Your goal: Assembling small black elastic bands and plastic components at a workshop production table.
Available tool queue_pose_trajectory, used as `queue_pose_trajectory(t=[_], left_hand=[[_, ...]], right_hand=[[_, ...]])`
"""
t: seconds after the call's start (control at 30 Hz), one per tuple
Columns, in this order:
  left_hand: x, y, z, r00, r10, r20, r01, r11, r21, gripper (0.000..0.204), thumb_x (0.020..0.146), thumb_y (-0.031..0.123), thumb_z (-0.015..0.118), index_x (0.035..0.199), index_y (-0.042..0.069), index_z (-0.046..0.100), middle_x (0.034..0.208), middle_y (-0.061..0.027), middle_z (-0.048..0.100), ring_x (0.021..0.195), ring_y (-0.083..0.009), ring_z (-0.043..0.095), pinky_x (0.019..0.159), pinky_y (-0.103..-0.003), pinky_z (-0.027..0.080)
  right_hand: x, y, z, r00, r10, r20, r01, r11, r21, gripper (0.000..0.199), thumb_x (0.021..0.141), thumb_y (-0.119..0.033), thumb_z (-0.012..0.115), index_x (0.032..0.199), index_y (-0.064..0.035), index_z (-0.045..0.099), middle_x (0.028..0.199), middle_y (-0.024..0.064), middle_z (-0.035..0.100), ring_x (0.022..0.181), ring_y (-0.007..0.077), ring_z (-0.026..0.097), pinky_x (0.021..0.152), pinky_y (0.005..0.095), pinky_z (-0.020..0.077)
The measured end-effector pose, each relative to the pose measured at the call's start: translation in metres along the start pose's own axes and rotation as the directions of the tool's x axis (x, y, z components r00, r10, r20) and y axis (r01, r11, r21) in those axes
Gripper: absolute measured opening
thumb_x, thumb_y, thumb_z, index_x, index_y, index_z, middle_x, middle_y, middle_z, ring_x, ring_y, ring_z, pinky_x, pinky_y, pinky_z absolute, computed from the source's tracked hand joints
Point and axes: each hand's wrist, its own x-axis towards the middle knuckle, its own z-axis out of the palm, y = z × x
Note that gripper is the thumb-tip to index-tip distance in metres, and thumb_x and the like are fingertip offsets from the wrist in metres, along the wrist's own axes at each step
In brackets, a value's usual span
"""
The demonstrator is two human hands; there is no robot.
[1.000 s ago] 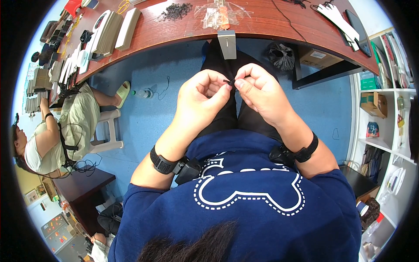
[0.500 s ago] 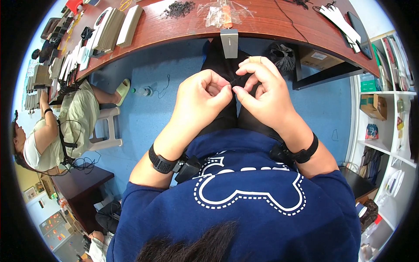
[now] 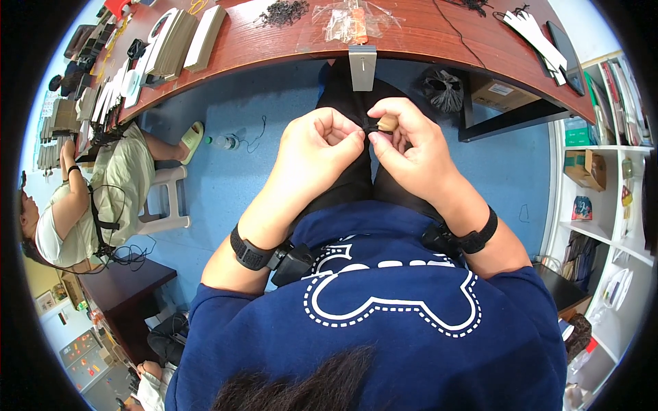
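Note:
My left hand (image 3: 321, 140) is closed in a pinch, its thumb and forefinger pressed together at a small black cord-like piece (image 3: 371, 128). Opposite it, my right hand (image 3: 415, 140) pinches the same piece with its fingers curled inward. The fingertips of both hands nearly meet over my lap. Most of the black piece is hidden by the fingers, so its full shape cannot be made out. On the table beyond my hands lies a heap of small black loops or cords (image 3: 284, 12).
A metal bracket (image 3: 362, 68) hangs over the edge of the red-brown table (image 3: 267, 48), below clear plastic wrapping (image 3: 339, 27). Stacks of grey-white strips (image 3: 204, 41) stand at left. A seated person (image 3: 68, 212) works there. White shelves (image 3: 596, 226) stand at right.
My right fingers have curled down and closed in toward the left fingertips. More of the black piece shows between the hands now. My left hand has hardly moved.

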Motion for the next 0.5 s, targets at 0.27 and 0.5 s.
queue_pose_trajectory(t=[0.27,0.5], left_hand=[[-0.004,0.011,0.003,0.999,-0.008,-0.041,0.015,0.984,0.178,0.007,0.078,0.006,0.063,0.077,0.001,0.059,0.068,0.0017,0.059,0.060,-0.0013,0.050,0.054,-0.017,0.041],[-0.006,0.007,0.006,0.963,0.251,-0.097,-0.169,0.846,0.506,0.008,0.073,0.006,0.066,0.072,0.001,0.060,0.064,-0.0035,0.058,0.056,-0.0075,0.054,0.053,-0.022,0.045]], right_hand=[[0.001,0.007,0.003,0.949,-0.315,0.020,0.301,0.884,-0.358,0.016,0.076,-0.005,0.061,0.092,-0.0068,0.060,0.073,0.0086,0.056,0.061,0.0264,0.057,0.054,0.0329,0.0465],[-0.001,0.008,0.005,0.956,-0.294,-0.015,0.260,0.869,-0.421,0.012,0.076,-0.007,0.062,0.087,-0.0063,0.058,0.073,0.0097,0.057,0.065,0.0284,0.058,0.057,0.0358,0.0469]])
